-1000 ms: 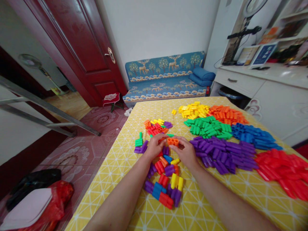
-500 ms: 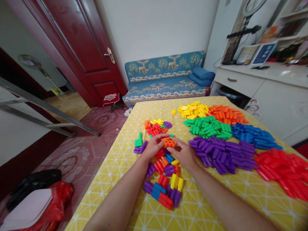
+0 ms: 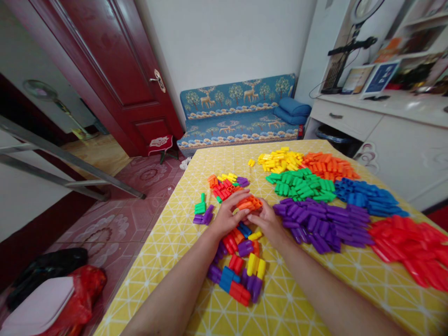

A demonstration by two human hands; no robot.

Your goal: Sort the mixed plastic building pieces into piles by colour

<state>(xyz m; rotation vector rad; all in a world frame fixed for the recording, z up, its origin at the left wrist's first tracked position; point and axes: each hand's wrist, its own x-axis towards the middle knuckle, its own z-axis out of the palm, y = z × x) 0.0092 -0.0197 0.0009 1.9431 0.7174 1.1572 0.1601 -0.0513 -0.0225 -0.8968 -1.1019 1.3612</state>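
Note:
A cluster of orange plastic tube blocks (image 3: 250, 203) is held between both hands above the table. My left hand (image 3: 227, 215) closes on it from the left, its fingers over the far side. My right hand (image 3: 265, 220) grips it from the right, thumb close to the left thumb. Just beyond the hands lie red tube blocks (image 3: 222, 188). Nearer to me are joined blocks, among them a blue piece (image 3: 228, 278), a red piece (image 3: 240, 293) and a yellow-and-purple piece (image 3: 256, 275). Some blocks beneath the hands are hidden.
Sorted heaps lie on the right of the yellow tablecloth (image 3: 168, 261): purple (image 3: 322, 221), green (image 3: 301, 184), yellow (image 3: 280, 160), orange (image 3: 329, 165), blue (image 3: 367, 196) and red (image 3: 413, 247). Green blocks (image 3: 200, 207) sit near the left edge. A sofa (image 3: 238, 112) stands beyond.
The orange blocks have been turned in the hands and now show more of their sides. Both hands have shifted slightly and drawn their thumbs closer together.

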